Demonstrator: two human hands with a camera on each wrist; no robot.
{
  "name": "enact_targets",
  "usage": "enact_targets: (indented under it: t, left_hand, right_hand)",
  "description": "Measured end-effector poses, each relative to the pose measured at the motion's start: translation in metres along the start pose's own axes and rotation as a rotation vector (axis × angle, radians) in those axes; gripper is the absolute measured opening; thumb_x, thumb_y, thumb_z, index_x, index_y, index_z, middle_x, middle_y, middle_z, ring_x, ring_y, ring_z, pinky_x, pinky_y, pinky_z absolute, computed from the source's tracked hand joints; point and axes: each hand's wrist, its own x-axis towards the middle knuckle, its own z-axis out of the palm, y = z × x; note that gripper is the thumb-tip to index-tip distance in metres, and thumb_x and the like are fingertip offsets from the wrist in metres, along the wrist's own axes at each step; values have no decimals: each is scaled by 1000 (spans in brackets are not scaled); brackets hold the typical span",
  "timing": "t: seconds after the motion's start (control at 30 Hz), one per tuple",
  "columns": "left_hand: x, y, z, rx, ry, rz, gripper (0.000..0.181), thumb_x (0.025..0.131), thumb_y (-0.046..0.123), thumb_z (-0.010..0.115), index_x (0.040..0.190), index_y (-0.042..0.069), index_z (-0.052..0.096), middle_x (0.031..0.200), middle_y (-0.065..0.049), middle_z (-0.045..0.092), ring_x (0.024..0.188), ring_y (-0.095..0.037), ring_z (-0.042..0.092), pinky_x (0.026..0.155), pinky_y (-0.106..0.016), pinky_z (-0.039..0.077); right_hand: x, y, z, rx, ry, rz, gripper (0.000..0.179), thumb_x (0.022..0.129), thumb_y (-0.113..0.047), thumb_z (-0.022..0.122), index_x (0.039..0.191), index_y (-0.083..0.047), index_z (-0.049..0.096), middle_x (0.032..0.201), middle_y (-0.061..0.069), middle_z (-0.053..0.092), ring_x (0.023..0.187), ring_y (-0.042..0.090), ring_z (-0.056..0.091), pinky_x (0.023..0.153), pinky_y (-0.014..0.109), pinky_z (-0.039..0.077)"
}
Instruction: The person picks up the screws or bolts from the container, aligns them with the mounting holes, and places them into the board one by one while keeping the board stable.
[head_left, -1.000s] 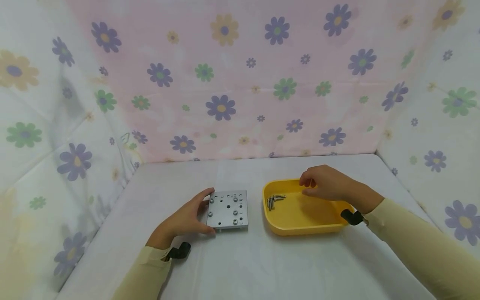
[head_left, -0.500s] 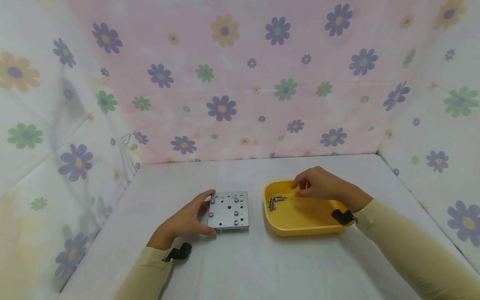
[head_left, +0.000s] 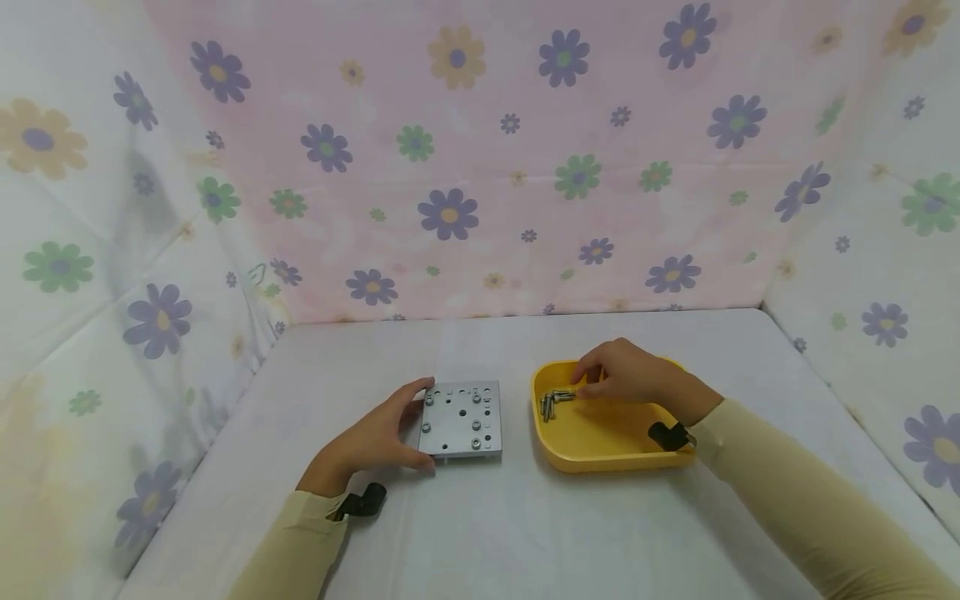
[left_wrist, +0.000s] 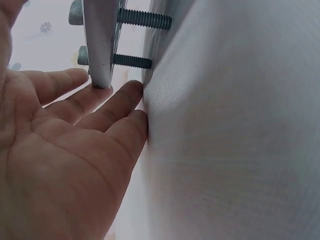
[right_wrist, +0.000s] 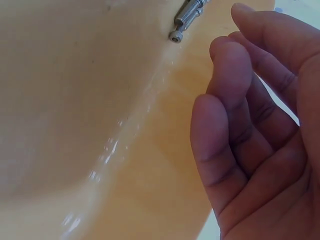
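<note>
A square silver metal plate (head_left: 461,421) with holes stands raised on several socket-head screws, whose threaded shanks (left_wrist: 145,19) come out below it in the left wrist view. My left hand (head_left: 378,433) holds the plate by its left side, thumb at the near corner and fingers at the far one. To the right is a yellow tray (head_left: 600,461) with a small pile of loose screws (head_left: 551,403) at its left end. My right hand (head_left: 633,375) hovers over the tray, fingers loosely bent and nothing between them. In the right wrist view its fingertips (right_wrist: 210,120) are apart from the screws (right_wrist: 185,20).
White cloth covers the table (head_left: 480,533). A pink flowered curtain (head_left: 487,167) hangs along the back, with white flowered cloth on both sides. Each wrist carries a small black camera, such as the left wrist camera (head_left: 363,500).
My right hand has moved left and slightly lower over the tray, closer to the loose screws. The left hand and the plate have stayed in place.
</note>
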Motion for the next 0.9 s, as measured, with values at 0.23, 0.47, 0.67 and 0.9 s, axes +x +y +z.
enact_targets:
  t: [0.23, 0.47, 0.67, 0.9]
  left_hand:
    - [1, -1, 0, 10, -2, 2, 133, 60, 29, 102, 165, 20, 21, 169, -5, 30, 156, -32, 31, 127, -52, 26]
    - [1, -1, 0, -4, -1, -8, 131, 60, 29, 101, 165, 24, 23, 169, -5, 29, 155, -33, 32, 127, -54, 26]
    - [1, 0, -1, 5, -6, 1, 130, 61, 28, 101, 165, 25, 23, 169, -2, 29, 155, -31, 33, 127, -53, 26]
    - [-1, 0, -1, -8, -7, -18, 130, 61, 28, 101, 165, 24, 24, 169, -4, 30, 155, -31, 32, 127, -53, 26]
  right_hand:
    - [8, -3, 8, 4, -26, 10, 20, 92, -30, 80, 111, -23, 80, 83, -11, 70, 75, 12, 61, 65, 27, 53]
    - [13, -12, 12, -9, -65, 23, 20, 91, -27, 80, 110, -21, 80, 83, -11, 70, 75, 11, 61, 66, 26, 52]
    - [17, -14, 14, -9, -90, 46, 21, 91, -25, 80, 112, -21, 79, 88, -8, 70, 78, 13, 60, 71, 27, 54]
    - [22, -18, 18, -7, -119, 79, 18, 92, -22, 79, 110, -22, 79, 88, -7, 69, 79, 15, 59, 72, 28, 53]
